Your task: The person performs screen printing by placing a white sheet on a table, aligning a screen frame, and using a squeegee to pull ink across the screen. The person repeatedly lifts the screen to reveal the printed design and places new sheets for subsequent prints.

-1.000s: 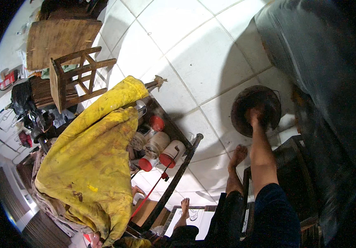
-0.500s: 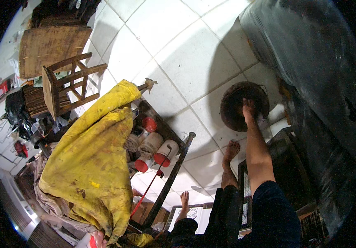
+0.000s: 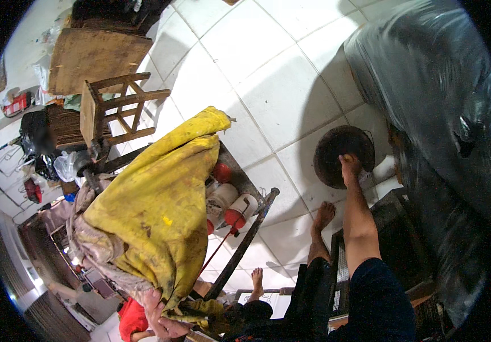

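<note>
My right arm reaches down to a round, dark, dish-like thing (image 3: 328,149) on the floor; I cannot tell whether it is a basin or a lid. Over its middle my right hand (image 3: 350,169) has its fingers bunched together. What they hold, if anything, is too small to make out. At the lower left, my left hand (image 3: 168,326) appears to pinch the bottom edge of a stained yellow cloth (image 3: 154,211). The cloth hangs in wide folds over a rack and hides much of it. A grey-pink cloth (image 3: 94,233) bunches beside it.
White containers with red lids (image 3: 237,216) stand on the dark rack (image 3: 244,248). A wooden stool (image 3: 91,114) lies beyond the cloth. Dark plastic sheeting (image 3: 428,74) covers a bulky thing at right. A person in a red top (image 3: 131,319) is at the lower left.
The view has shifted, so the scene sits further right and lower. My right hand has drawn slightly nearer over the round thing. More of my left hand and the red top now shows.
</note>
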Tool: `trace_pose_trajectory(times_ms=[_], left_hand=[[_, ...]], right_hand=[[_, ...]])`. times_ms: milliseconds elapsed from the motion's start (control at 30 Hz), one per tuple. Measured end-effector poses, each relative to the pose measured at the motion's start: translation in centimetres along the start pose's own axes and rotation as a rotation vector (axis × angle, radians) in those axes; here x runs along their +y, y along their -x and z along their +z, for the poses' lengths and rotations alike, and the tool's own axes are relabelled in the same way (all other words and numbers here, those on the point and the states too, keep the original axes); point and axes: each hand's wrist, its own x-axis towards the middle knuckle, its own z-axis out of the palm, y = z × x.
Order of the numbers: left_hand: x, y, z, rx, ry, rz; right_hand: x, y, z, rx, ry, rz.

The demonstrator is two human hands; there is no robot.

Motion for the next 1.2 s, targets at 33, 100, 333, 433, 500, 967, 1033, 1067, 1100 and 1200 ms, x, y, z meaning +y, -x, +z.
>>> trace_pose_trajectory(times_ms=[33, 100, 333, 433, 500, 967, 1033, 1067, 1100, 1200], left_hand=[[1.1, -0.8, 0.1, -0.003, -0.002, -0.005], [2.7, -2.1, 0.7, -0.103, 0.022, -0.116], [3.4, -5.3, 1.4, -0.179, 0.078, -0.068], [2.6, -5.3, 2.7, -0.113, 0.133, -0.018], [2.3, -4.9, 3.5, 0.004, 0.244, 0.000], [2.5, -1.7, -5.8, 0.117, 0.500, 0.056], [1.5, 3.1, -10.7, 0.168, 0.467, 0.059], [0.5, 6.2, -13.1, 0.191, 0.444, 0.043], [-0.7, 9.8, -15.5, 0.203, 0.421, 0.028], [-5.0, 21.7, -22.2, 0.190, 0.424, -0.078]], right_hand=[[-1.3, 0.7, -0.7, 0.052, 0.201, -0.054], [-3.4, 2.4, -1.7, 0.146, 0.246, -0.072], [-6.4, 7.4, -4.5, 0.243, -0.048, 0.094], [-7.1, 8.7, -5.6, 0.297, 0.080, 0.102], [-7.5, 10.1, -6.1, 0.280, 0.128, 0.062], [-11.3, 26.5, -17.3, -0.277, -0.567, -0.132], [-12.2, 30.5, -18.0, -0.329, -0.470, -0.242], [-12.8, 32.7, -18.1, -0.368, -0.495, -0.250], [-13.2, 35.3, -18.5, -0.347, -0.520, -0.230], [-12.0, 44.2, -17.1, -0.278, -0.755, -0.320]])
